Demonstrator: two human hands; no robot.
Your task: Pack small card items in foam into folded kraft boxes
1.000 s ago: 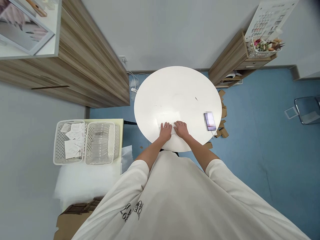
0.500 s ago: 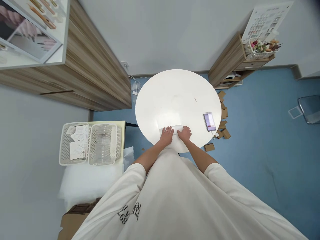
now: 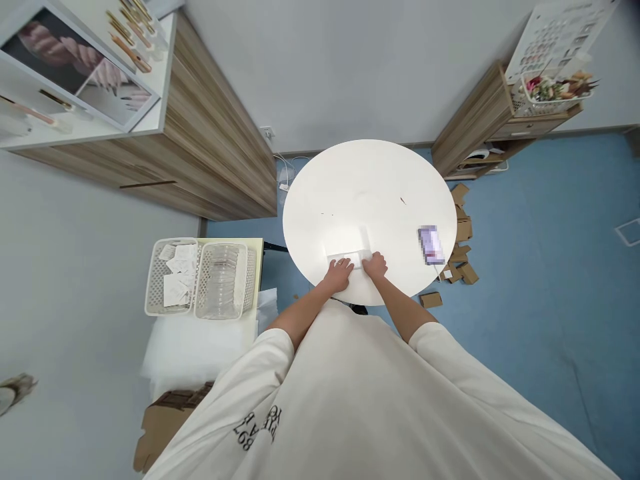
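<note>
On the near part of the round white table (image 3: 370, 180) lies a thin, whitish folded sheet (image 3: 349, 257), partly see-through and hard to tell from the tabletop. My left hand (image 3: 339, 275) rests on its near edge, palm down, with the fingers stretched out over it. At the sheet's right end, my right hand (image 3: 375, 266) has its fingers closed, the thumb pressing on the sheet. Whether anything lies inside the fold cannot be made out. A phone (image 3: 431, 245), its screen blurred out, lies to the right of my hands with a white cable at its lower edge.
On my left, a side table holds a white basket (image 3: 156, 287) of cards and another basket (image 3: 246, 280) of clear plastic cases. White sheeting (image 3: 200, 347) is piled before them. Wooden cabinets (image 3: 225, 147) stand beyond. Flattened brown boxes (image 3: 463, 230) lie on the floor at right.
My view has shifted, so the room appears farther right. Both hands stay at the sheet; the left hand sits slightly nearer me, leaving more of the sheet uncovered.
</note>
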